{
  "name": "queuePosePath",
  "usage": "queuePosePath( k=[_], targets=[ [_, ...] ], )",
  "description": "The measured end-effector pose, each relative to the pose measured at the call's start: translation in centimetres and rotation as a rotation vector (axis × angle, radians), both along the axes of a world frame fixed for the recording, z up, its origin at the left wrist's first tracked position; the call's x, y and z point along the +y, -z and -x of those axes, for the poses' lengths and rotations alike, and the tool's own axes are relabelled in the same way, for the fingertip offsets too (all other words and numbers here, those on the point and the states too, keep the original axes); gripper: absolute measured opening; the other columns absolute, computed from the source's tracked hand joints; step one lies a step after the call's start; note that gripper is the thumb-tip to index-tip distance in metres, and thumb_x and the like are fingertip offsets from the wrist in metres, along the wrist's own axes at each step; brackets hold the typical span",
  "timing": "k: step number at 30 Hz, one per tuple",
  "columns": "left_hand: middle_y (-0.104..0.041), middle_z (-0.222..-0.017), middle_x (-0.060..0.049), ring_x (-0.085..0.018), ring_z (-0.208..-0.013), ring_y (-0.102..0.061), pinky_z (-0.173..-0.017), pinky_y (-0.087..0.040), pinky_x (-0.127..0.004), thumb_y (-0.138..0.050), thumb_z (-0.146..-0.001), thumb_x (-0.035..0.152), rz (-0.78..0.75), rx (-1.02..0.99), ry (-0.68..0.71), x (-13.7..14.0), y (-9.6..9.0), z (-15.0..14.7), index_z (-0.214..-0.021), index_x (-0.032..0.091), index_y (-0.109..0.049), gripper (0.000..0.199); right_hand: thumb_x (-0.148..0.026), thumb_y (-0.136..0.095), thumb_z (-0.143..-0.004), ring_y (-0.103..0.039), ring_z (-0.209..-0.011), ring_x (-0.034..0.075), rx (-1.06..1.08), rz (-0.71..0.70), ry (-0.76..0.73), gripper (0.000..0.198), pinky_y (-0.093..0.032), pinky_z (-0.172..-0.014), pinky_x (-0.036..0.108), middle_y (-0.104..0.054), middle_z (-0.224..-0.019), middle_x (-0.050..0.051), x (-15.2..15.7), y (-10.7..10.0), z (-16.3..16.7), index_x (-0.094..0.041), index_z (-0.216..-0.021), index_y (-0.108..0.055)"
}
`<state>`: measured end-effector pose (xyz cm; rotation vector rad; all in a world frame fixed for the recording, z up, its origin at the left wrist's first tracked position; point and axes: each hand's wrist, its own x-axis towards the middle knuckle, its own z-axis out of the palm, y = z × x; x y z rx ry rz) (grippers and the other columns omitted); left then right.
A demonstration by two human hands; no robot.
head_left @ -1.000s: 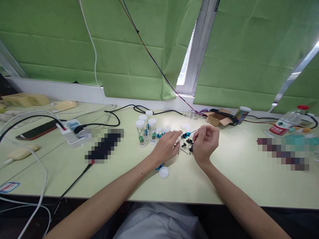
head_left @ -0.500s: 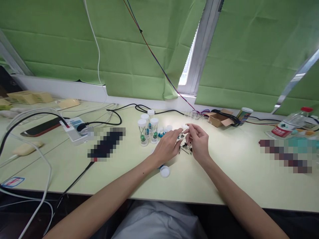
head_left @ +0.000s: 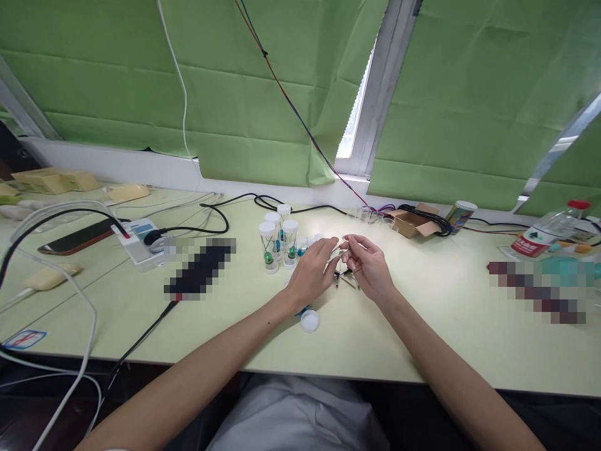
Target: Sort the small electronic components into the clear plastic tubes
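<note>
My left hand (head_left: 310, 270) is bent above the table, its fingertips curled toward the thumb and almost meeting my right hand. A thin, pale piece (head_left: 336, 252) shows between the two hands, too small to name. The right hand (head_left: 369, 265) is closed in a pinch at the same spot. Beneath them lie several small dark parts with thin metal legs (head_left: 346, 278). Left of my left hand stand several clear tubes (head_left: 269, 250) with white caps, holding green and blue pieces with wire legs. A loose white cap (head_left: 310, 321) lies nearer the front edge.
A power strip (head_left: 141, 241) with cables is at the left, beside a dark phone (head_left: 82, 237). At the back right are an open cardboard box (head_left: 413, 222), a can (head_left: 462, 217) and a water bottle (head_left: 539, 235). Green blinds (head_left: 263, 125) hang behind the table.
My right hand has shifted slightly left, closer to my left hand. The left has moved a little too, and its fingers stay bent. The tubes and loose cap stay put.
</note>
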<state>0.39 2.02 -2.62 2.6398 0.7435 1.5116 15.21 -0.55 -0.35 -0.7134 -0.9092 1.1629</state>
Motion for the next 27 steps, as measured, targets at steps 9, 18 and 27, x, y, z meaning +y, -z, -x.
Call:
queuePosePath(
  k=[9, 18, 27],
  targets=[
    [-0.063, -0.106, -0.009, -0.019, -0.095, -0.061, -0.08, -0.052, -0.032, -0.049, -0.096, 0.015, -0.007, -0.047, -0.006, -0.22, -0.42, 0.03, -0.129, 0.02, -0.047, 0.034, -0.034, -0.087, -0.065, -0.066, -0.056, 0.01, 0.008, -0.048, 0.015, 0.032, -0.048, -0.045, 0.017, -0.068, -0.071, -0.001, -0.03, -0.14, 0.02, -0.017, -0.084, -0.067],
    [-0.063, -0.111, -0.01, -0.02, -0.101, -0.062, -0.083, -0.053, -0.034, -0.051, -0.095, 0.015, -0.008, -0.048, 0.028, -0.11, -0.24, 0.0, -0.132, 0.022, -0.05, 0.037, -0.04, -0.088, -0.063, -0.066, -0.048, 0.011, -0.002, -0.045, 0.1, 0.04, -0.046, -0.038, 0.017, -0.065, -0.066, -0.003, 0.01, -0.06, 0.04, -0.019, -0.085, -0.062],
    [-0.063, -0.116, -0.01, -0.02, -0.105, -0.063, -0.086, -0.052, -0.033, -0.051, -0.095, 0.015, 0.054, -0.03, 0.086, -0.47, -0.07, -0.24, -0.131, 0.022, -0.051, 0.037, -0.042, -0.083, -0.07, -0.052, -0.032, 0.007, -0.087, -0.054, 0.125, 0.035, -0.036, -0.03, 0.019, -0.067, -0.068, -0.004, -0.22, -0.04, -0.07, -0.019, -0.084, -0.06]
  ],
)
